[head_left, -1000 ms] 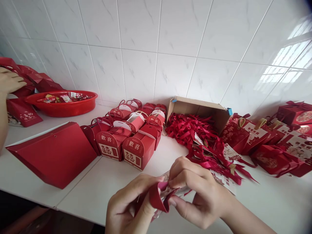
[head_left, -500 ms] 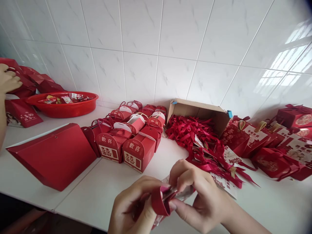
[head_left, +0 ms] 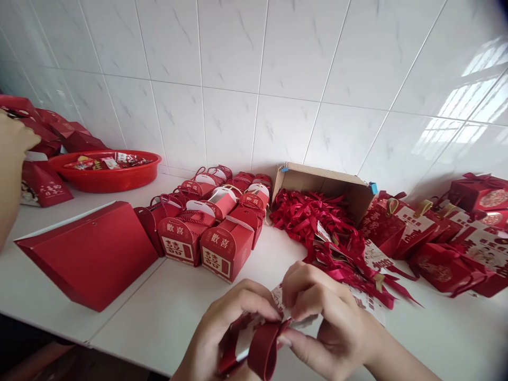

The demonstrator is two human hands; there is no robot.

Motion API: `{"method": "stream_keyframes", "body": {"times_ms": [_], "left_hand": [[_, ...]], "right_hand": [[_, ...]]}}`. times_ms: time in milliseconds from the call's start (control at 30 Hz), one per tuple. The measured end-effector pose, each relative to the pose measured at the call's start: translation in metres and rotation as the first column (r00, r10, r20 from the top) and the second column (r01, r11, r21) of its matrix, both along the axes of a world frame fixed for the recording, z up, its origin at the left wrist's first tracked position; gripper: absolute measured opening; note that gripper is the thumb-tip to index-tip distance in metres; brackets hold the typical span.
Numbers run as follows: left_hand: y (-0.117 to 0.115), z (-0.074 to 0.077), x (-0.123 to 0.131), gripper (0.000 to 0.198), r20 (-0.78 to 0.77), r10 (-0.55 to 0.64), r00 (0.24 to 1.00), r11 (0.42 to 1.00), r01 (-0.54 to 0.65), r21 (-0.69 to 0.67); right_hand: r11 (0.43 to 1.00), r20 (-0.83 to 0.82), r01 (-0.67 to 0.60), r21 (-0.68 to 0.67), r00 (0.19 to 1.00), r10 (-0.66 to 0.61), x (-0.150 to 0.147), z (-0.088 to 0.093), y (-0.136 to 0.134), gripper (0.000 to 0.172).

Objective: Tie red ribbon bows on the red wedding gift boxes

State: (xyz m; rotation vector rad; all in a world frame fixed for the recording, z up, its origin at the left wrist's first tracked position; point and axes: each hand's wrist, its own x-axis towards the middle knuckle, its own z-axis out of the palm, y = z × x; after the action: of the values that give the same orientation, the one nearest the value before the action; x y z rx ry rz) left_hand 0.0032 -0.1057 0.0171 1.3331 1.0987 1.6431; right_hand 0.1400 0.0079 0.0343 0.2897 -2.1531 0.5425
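Note:
Low in the view, my left hand (head_left: 224, 320) is closed around a small red-and-white gift box (head_left: 234, 352), its thumb and fingers bent over it. A dark red strap handle (head_left: 262, 346) loops out from the box toward me. My right hand (head_left: 331, 317) pinches the strap's end between thumb and fingertips, close to the left fingertips. Printed white card (head_left: 278, 296) shows behind the fingers; whether it belongs to the box I cannot tell. Much of the box is hidden by the hands.
Several red candy boxes (head_left: 222, 254) with rope handles stand mid-table. A cardboard box (head_left: 323, 174) spills red ribbons (head_left: 317, 211); finished-looking bags (head_left: 420, 227) stand right. At left are a large red box (head_left: 91, 254), a red basin (head_left: 107, 180) of sweets, and another person's arm (head_left: 10, 169).
The strap loop has tilted down toward me, and the box has turned so more of its printed side shows. At far left, the other person's arm has shifted right.

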Motion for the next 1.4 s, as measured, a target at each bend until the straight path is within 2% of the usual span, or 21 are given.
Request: {"method": "stream_keyframes", "body": {"times_ms": [133, 200, 267, 400, 533, 633, 733, 867, 1000, 1100, 1233, 1400], "left_hand": [[0.001, -0.001, -0.006, 0.012, -0.164, -0.052, 0.985, 0.995, 0.065, 0.077], [0.001, -0.003, -0.008, 0.015, -0.234, -0.04, 0.971, 0.991, 0.069, 0.118], [0.001, -0.006, -0.006, 0.016, -0.22, 0.013, 0.976, 0.99, 0.018, 0.137], [0.001, -0.011, 0.002, 0.013, -0.046, 0.093, 0.995, 0.995, -0.091, 0.045], [0.002, -0.007, 0.001, 0.007, -0.12, 0.046, 0.992, 0.987, -0.026, 0.157], [0.003, -0.004, -0.003, 0.014, -0.195, 0.018, 0.981, 0.974, 0.026, 0.223], [0.003, -0.006, -0.003, 0.017, -0.192, -0.004, 0.981, 0.971, 0.05, 0.235], [0.005, -0.009, 0.0, 0.017, -0.135, 0.052, 0.989, 0.975, -0.021, 0.22], [0.009, -0.007, -0.003, 0.014, -0.212, 0.121, 0.97, 0.962, -0.062, 0.267], [0.012, -0.005, -0.008, 0.013, -0.265, 0.197, 0.944, 0.942, -0.108, 0.318], [0.015, -0.008, -0.016, 0.022, -0.337, 0.248, 0.908, 0.901, -0.088, 0.425], [0.018, -0.012, -0.024, 0.026, -0.406, 0.317, 0.857, 0.866, -0.087, 0.492]], "right_hand": [[1.0, 0.006, -0.006, -0.005, 1.0, 0.006, 0.001, 0.0, -0.001, 0.015], [1.0, 0.008, -0.003, -0.004, 1.0, 0.003, 0.001, -0.001, -0.002, 0.015], [1.0, -0.002, 0.003, 0.005, 1.0, -0.003, 0.001, -0.001, -0.001, 0.016], [1.0, -0.028, 0.006, 0.011, 1.0, -0.006, 0.0, -0.001, 0.0, 0.018], [1.0, -0.025, -0.011, 0.006, 1.0, 0.012, 0.001, -0.001, -0.001, 0.015], [1.0, -0.034, 0.007, 0.015, 0.999, -0.007, 0.001, -0.002, -0.003, 0.011], [1.0, -0.073, 0.018, 0.026, 0.997, -0.016, 0.0, -0.002, -0.003, 0.013], [0.999, -0.105, 0.027, 0.039, 0.994, -0.023, -0.003, -0.002, -0.002, 0.017], [0.996, -0.119, 0.061, 0.066, 0.992, -0.052, -0.003, -0.001, -0.001, 0.016], [0.981, -0.156, 0.123, 0.152, 0.983, -0.099, -0.002, -0.002, 0.002, 0.02], [0.948, -0.201, 0.188, 0.257, 0.97, -0.138, -0.001, -0.004, 0.006, 0.025], [0.947, -0.143, 0.217, 0.238, 0.972, -0.187, -0.005, -0.009, 0.009, 0.026]]}}
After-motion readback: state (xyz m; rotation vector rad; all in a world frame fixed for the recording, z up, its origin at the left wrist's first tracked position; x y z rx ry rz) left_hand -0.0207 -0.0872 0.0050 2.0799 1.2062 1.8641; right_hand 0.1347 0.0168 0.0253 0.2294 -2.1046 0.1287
